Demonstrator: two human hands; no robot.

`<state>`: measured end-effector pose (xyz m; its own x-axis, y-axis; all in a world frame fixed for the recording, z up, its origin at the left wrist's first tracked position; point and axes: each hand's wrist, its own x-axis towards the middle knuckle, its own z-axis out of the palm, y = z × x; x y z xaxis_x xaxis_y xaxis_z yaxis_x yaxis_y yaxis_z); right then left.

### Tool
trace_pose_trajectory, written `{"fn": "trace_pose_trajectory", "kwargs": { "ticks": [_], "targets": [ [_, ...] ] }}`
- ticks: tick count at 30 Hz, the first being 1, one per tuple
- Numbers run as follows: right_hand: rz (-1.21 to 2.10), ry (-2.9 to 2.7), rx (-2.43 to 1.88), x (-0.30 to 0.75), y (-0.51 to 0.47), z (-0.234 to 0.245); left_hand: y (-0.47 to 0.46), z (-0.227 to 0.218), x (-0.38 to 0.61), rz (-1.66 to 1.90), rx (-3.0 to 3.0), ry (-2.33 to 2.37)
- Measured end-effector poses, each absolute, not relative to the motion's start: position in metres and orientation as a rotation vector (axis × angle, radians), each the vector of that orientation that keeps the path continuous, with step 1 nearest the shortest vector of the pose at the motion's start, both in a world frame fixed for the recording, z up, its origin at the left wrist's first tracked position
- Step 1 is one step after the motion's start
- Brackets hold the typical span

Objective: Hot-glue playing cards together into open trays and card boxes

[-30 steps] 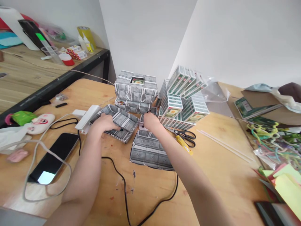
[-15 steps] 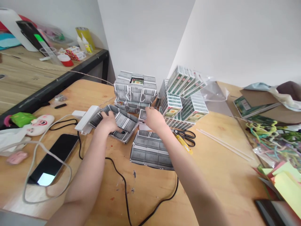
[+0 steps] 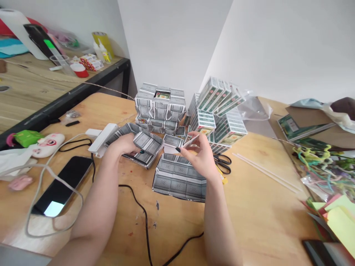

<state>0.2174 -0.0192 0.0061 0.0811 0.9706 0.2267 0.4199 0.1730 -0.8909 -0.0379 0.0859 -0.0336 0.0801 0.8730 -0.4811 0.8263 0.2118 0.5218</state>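
Note:
My left hand [image 3: 122, 145] presses its curled fingers on a shallow tray made of grey-patterned playing cards [image 3: 148, 146]. My right hand [image 3: 201, 155] is raised palm-up and pinches a single playing card [image 3: 190, 140] between thumb and fingers. A small stack of cards [image 3: 172, 142] lies just left of that hand. A flat panel of joined cards [image 3: 177, 181] lies below it. Behind stand a box built of cards [image 3: 160, 107] and a pile of green-and-white card packs [image 3: 219, 114].
Scissors with black and yellow handles [image 3: 223, 162] lie right of my right hand. A phone [image 3: 62, 184], a white glue gun [image 3: 101, 138], grey and black cables [image 3: 144, 218], two thin sticks [image 3: 266, 171] and coloured paper [image 3: 338, 210] are on the wooden table [image 3: 263, 210].
My right hand drew back from the card stack toward me and turned palm-up with a single card pinched in it. My left hand stayed on the card tray.

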Motion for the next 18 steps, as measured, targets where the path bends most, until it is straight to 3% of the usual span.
{"fn": "trace_pose_trajectory", "kwargs": {
  "ticks": [11, 18],
  "targets": [
    [0.683, -1.591, -1.436, 0.222, -0.025, 0.017, 0.085, -0.025, -0.036, 0.105, 1.570, 1.661],
    [0.881, -1.381, -1.378, 0.214, -0.026, 0.011, 0.075, 0.007, -0.059, 0.205, 2.001, 2.054]
  ]
}}
